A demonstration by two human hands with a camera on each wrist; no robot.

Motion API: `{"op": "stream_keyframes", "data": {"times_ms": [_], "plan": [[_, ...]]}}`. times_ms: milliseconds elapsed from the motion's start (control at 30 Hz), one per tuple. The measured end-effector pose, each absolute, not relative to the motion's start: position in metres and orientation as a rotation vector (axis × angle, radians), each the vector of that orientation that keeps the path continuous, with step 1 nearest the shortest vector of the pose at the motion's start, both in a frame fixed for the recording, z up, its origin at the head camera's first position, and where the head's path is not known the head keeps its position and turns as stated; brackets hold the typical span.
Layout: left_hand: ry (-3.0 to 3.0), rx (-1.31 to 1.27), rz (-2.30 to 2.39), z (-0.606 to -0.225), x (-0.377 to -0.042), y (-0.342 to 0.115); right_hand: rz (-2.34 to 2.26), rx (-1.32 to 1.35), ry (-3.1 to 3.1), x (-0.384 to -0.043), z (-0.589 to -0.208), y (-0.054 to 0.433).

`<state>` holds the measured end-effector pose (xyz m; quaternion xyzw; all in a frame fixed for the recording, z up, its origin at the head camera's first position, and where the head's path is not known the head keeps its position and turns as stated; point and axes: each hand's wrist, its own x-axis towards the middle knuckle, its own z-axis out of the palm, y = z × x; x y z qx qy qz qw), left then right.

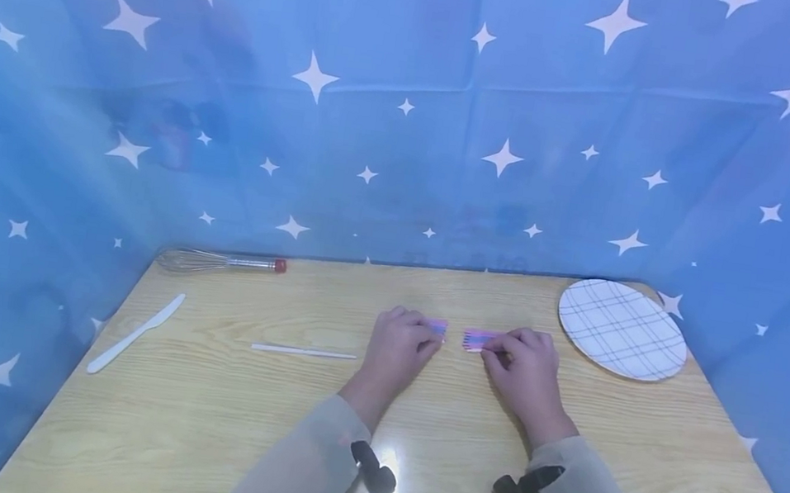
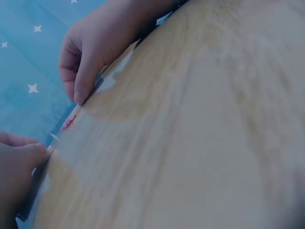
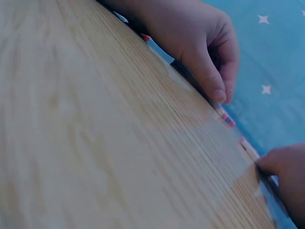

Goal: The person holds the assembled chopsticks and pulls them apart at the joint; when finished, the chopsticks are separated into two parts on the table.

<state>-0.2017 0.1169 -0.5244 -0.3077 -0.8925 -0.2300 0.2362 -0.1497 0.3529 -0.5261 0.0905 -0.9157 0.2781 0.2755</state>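
In the head view, my left hand (image 1: 397, 343) bends its fingers and thumb over a small flat pink-and-blue striped piece (image 1: 437, 329) at the table's middle. A second such piece (image 1: 476, 340), with short dark marks at its left end, lies opposite, its right end pinched by my right hand (image 1: 522, 372). A narrow gap separates the two ends. Low in the left wrist view is my left hand (image 2: 16, 164), a pale tip by its thumb. The right wrist view catches pink and blue (image 3: 228, 119) beyond the left fingertips. Fingers hide most of both pieces.
A thin white stick-like utensil (image 1: 304, 352) lies left of my left hand. Farther left are a white knife (image 1: 136, 333) and, along the back edge, a whisk (image 1: 221, 261) with a red end. A checked plate (image 1: 622, 330) sits back right. Starry blue cloth (image 1: 408, 148) surrounds the table.
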Motion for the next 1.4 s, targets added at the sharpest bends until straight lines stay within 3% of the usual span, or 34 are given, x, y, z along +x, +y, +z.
{"op": "stream_keyframes", "data": {"times_ms": [567, 1400], "plan": [[-2.386, -0.814, -0.734, -0.518, -0.189, 0.092, 0.773, 0.376, -2.427, -0.16, -0.529, 0.311], [-2.411, -0.673, -0.91, -0.526, -0.177, -0.021, 0.854, 0.671, -2.438, -0.167, -0.525, 0.231]]}}
